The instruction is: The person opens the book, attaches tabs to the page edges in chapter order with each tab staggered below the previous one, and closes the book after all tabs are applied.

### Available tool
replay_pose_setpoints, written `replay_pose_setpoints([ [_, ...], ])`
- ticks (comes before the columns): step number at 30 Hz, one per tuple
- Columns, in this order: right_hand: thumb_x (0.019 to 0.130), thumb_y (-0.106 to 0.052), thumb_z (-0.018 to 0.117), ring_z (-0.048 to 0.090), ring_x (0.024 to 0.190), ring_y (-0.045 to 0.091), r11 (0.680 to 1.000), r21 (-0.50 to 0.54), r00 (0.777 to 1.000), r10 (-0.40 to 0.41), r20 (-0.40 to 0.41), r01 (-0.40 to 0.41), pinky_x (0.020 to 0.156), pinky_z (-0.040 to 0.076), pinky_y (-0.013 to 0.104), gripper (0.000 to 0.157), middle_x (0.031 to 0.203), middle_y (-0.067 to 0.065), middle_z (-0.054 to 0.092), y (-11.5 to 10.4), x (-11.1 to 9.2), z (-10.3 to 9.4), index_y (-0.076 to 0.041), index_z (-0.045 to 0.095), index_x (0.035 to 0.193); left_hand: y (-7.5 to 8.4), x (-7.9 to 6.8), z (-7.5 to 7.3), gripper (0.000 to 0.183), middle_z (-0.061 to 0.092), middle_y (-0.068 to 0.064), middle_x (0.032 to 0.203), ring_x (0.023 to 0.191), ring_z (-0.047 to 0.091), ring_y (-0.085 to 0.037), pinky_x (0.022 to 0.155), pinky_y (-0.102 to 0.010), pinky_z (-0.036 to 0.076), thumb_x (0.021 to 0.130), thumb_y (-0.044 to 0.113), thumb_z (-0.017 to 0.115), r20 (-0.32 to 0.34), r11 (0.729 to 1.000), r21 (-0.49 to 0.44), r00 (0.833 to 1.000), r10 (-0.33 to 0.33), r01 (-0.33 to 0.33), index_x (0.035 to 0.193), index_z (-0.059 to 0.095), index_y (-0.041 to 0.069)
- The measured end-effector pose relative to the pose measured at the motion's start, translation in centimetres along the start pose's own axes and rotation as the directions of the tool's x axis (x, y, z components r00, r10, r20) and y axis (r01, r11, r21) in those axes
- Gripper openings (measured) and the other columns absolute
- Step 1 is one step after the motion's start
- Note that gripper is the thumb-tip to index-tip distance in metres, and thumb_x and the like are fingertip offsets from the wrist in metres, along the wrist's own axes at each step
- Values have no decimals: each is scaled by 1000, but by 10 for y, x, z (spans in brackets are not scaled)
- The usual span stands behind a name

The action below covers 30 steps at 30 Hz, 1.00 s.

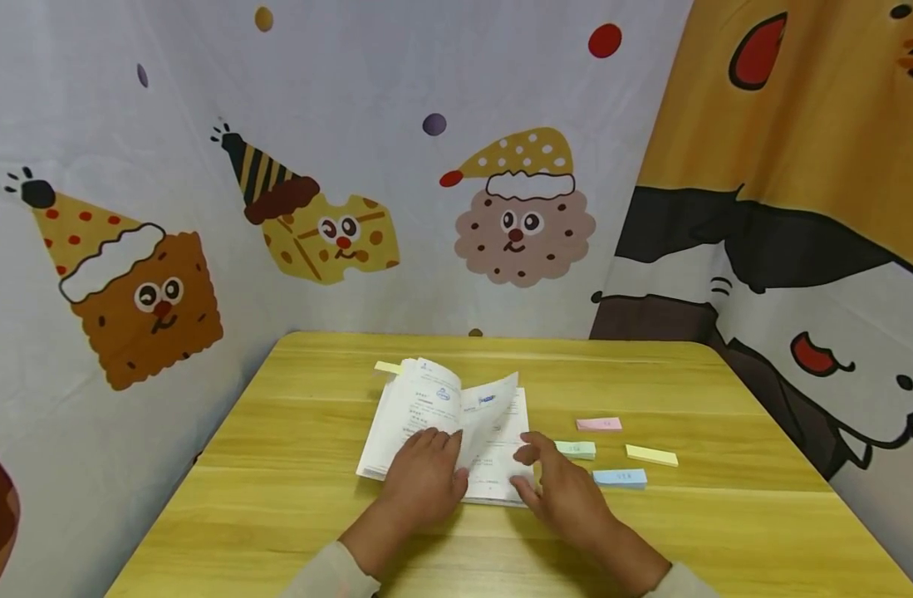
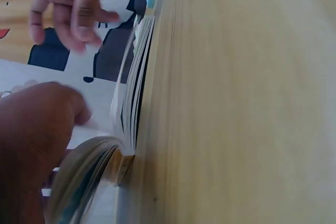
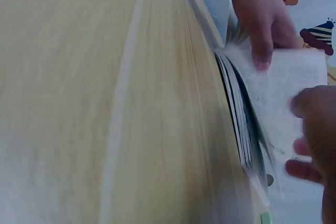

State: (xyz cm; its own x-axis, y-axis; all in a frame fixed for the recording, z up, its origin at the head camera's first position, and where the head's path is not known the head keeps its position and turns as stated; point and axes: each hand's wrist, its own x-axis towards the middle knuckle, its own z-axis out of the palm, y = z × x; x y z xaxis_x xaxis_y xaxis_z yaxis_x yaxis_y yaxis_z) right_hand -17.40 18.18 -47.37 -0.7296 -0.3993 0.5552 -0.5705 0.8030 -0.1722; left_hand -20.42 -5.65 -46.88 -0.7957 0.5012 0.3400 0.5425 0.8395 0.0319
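Observation:
An open book [image 1: 501, 477] lies on the wooden table, with one page [image 1: 493, 409] lifted and leaning up from its right half. My left hand [image 1: 424, 480] rests on the left pages near the spine, fingers stretched over the paper and thumb towards the middle. In the left wrist view the page block [image 2: 137, 93] curves up beside that hand. My right hand [image 1: 568, 496] hovers at the book's right edge, fingers slightly bent and apart, with nothing between thumb and fingers. A pale yellow tab [image 1: 387, 367] sticks out at the book's upper left.
Right of the book lie small sticky-note pads: pink [image 1: 599, 424], green [image 1: 576, 450], yellow [image 1: 652, 455] and blue [image 1: 620, 478]. The green one sits close behind my right hand. A cartoon-printed cloth [image 1: 396, 83] hangs around the table [image 1: 306, 531].

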Motion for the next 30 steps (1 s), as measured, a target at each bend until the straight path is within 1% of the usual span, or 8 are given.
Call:
replay_pose_setpoints([
  [3, 78, -35, 75, 59, 86, 9, 999, -21, 988, 46, 146, -44, 66, 50, 27, 54, 108, -7, 62, 1, -3, 2, -14, 54, 123, -1, 1, 1, 75, 59, -11, 101, 98, 55, -25, 90, -37, 42, 84, 30, 60, -156, 996, -58, 985, -76, 68, 145, 28, 0],
  [8, 80, -33, 73, 56, 101, 11, 1000, -14, 956, -7, 295, 11, 80, 49, 34, 27, 106, -6, 62, 5, -6, 5, -19, 67, 103, -6, 1, 2, 86, 46, -22, 121, 118, 42, -37, 99, -41, 36, 78, 12, 64, -347, 983, -53, 920, -182, 175, 150, 18, 8],
  [12, 82, -31, 71, 56, 103, 13, 999, -9, 952, -40, 304, 44, 82, 49, 35, 15, 107, -7, 63, 6, -6, 5, -21, 69, 93, -10, 0, -1, 80, 25, -25, 143, 136, 9, -45, 109, -53, 10, 77, 0, 67, -259, 976, 76, 949, -178, 204, 146, 34, 22],
  [16, 84, -23, 67, 58, 102, 13, 998, -12, 949, -59, 310, 66, 80, 50, 33, 10, 107, -7, 64, 6, -4, 2, -20, 72, 92, -11, -2, -2, 49, 42, -13, 134, 134, 25, -36, 108, -49, 17, 77, -1, 69, -93, 986, 162, 996, -13, 29, 120, 62, 22],
  [19, 82, -17, 66, 58, 95, 9, 996, -38, 957, -63, 283, 77, 73, 50, 30, 11, 98, -10, 64, 6, -2, 3, -20, 71, 91, -10, -4, 1, 23, 55, -2, 111, 113, 46, -26, 98, -43, 36, 81, 8, 67, -12, 989, 121, 996, 87, -85, 99, 68, 22],
  [21, 81, -15, 67, 56, 91, 6, 995, -58, 967, -61, 247, 77, 71, 50, 27, 10, 92, -13, 62, 5, 0, 4, -21, 69, 89, -8, -5, 2, 11, 54, 0, 103, 103, 47, -23, 92, -43, 38, 86, 26, 65, 33, 993, 74, 996, 86, -89, 96, 69, 24],
  [26, 78, -15, 75, 52, 91, 5, 992, -74, 993, -102, 61, 106, 68, 49, 25, 13, 90, -15, 59, 3, 7, 4, -22, 66, 85, -4, -5, 2, 50, 47, -1, 99, 100, 42, -24, 93, -46, 34, 79, 69, 54, 101, 999, -5, 994, 42, -42, 99, 68, 26],
  [30, 73, -21, 80, 53, 85, 8, 996, -69, 997, -60, -47, 57, 57, 48, 23, 27, 99, -9, 56, -3, 9, 2, -19, 60, 91, -2, -4, 2, 43, 50, -2, 102, 102, 43, -25, 93, -47, 34, 84, 60, 56, 95, 999, 14, 995, 36, -37, 104, 68, 25],
])
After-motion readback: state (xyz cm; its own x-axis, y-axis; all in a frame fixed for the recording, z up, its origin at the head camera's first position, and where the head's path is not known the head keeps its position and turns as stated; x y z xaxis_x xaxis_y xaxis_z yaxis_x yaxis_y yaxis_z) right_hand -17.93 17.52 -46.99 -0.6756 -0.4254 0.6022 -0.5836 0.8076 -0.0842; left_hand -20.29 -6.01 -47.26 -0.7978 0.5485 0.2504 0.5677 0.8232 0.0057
